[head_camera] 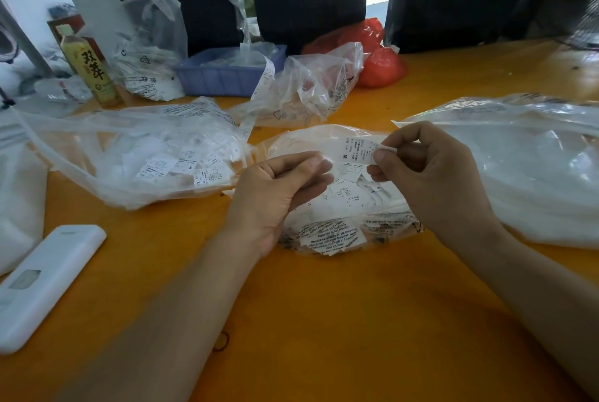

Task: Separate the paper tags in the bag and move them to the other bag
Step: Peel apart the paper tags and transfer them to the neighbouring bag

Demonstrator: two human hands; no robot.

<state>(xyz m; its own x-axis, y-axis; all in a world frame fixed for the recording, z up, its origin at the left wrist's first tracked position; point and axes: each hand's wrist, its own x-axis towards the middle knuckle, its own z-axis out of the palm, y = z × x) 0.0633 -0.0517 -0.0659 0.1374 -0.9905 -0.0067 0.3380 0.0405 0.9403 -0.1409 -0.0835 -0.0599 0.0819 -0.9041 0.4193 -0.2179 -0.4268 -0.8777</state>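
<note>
A clear plastic bag (337,233) full of white printed paper tags lies at the centre of the orange table. Above it my right hand (431,174) pinches a small white paper tag (359,150) by its right edge, between thumb and forefinger. My left hand (278,191) hovers just left of that tag with fingers curled; whether it grips anything I cannot tell. A second clear bag (136,155) holding loose tags lies open to the left.
A white remote control (42,281) lies at the near left. A bottle of tea (87,68), a blue plastic tray (227,74), more clear bags (311,87) and a red bag (376,58) stand at the back. A large clear bag (534,168) lies to the right.
</note>
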